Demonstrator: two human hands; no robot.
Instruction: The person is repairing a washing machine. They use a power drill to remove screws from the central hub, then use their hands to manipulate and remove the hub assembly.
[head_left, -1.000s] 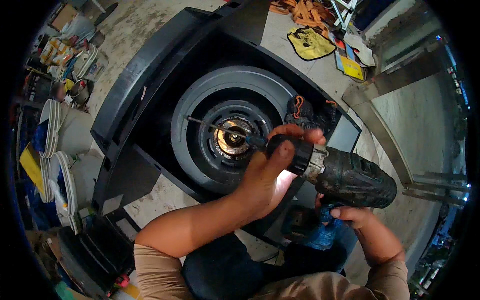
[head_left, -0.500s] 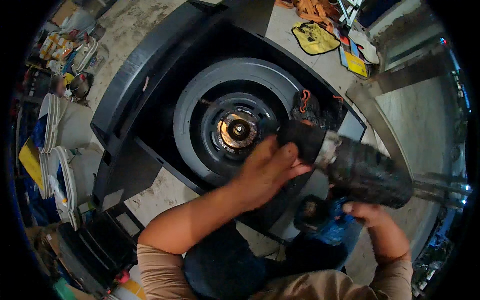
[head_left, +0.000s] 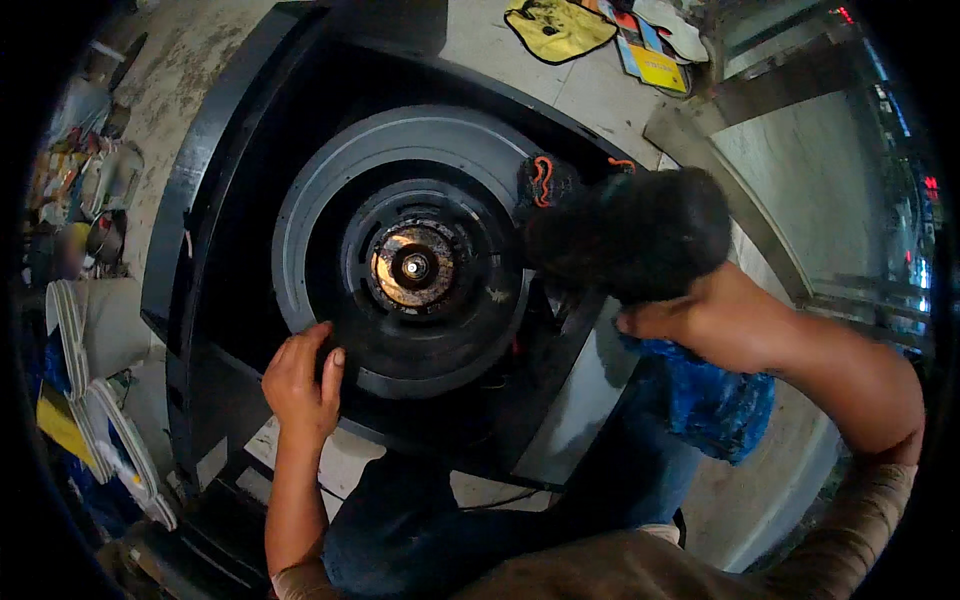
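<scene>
In my right hand (head_left: 705, 320) is a cordless impact wrench (head_left: 630, 240) with a bulky black body and a blue lower part. My fingers wrap round its grip, and it hangs over the right side of a black housing (head_left: 240, 130). Inside that housing sits a large grey round part (head_left: 330, 170) with a ringed, rust-marked hub (head_left: 400, 285) and a shiny bolt or shaft end (head_left: 416, 267) at its centre. My left hand (head_left: 303, 378) is empty, fingers and thumb apart, at the near left edge of the round part. The wrench's front end is hard to make out.
A dark item with orange trim (head_left: 541, 182) lies in the housing's right corner. White buckets (head_left: 110, 315) stand at left, near piled clutter (head_left: 90, 180). Beyond the housing lie a yellow cloth (head_left: 560, 28) and a yellow-blue packet (head_left: 655, 65). A framed glass panel (head_left: 800, 170) stands at right.
My left hand has left the front of the wrench and moved left to the round part's edge. My right hand has raised and turned the wrench. The view has shifted.
</scene>
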